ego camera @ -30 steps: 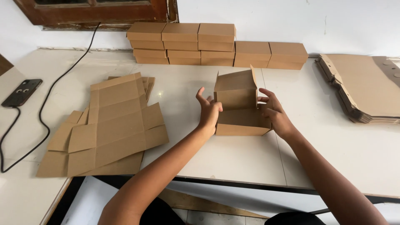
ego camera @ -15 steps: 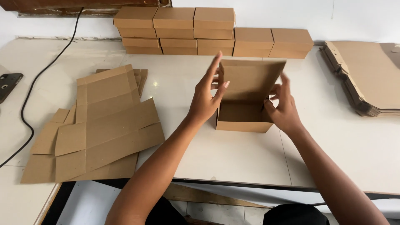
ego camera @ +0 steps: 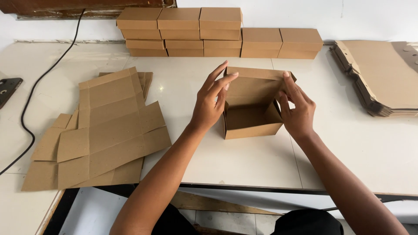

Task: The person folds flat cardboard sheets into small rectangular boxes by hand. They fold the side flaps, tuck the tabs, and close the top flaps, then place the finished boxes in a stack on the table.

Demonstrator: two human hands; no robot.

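Observation:
A small brown cardboard box (ego camera: 252,124) stands on the white table (ego camera: 244,161) with its lid flap raised at the back. My left hand (ego camera: 211,102) presses against the box's left side, fingers stretched up to the lid's left edge. My right hand (ego camera: 296,109) holds the right side, its fingers on the lid's right edge and side flap. The box is open and looks empty inside.
A pile of flat unfolded box blanks (ego camera: 100,128) lies to the left. Finished closed boxes (ego camera: 217,30) are stacked along the back wall. Another stack of flat cardboard (ego camera: 383,74) sits at right. A black cable (ego camera: 39,82) and a dark device (ego camera: 6,89) lie far left.
The box has gone from being folded up in both hands to standing open on the table with its lid raised. Both hands have shifted to the box's sides.

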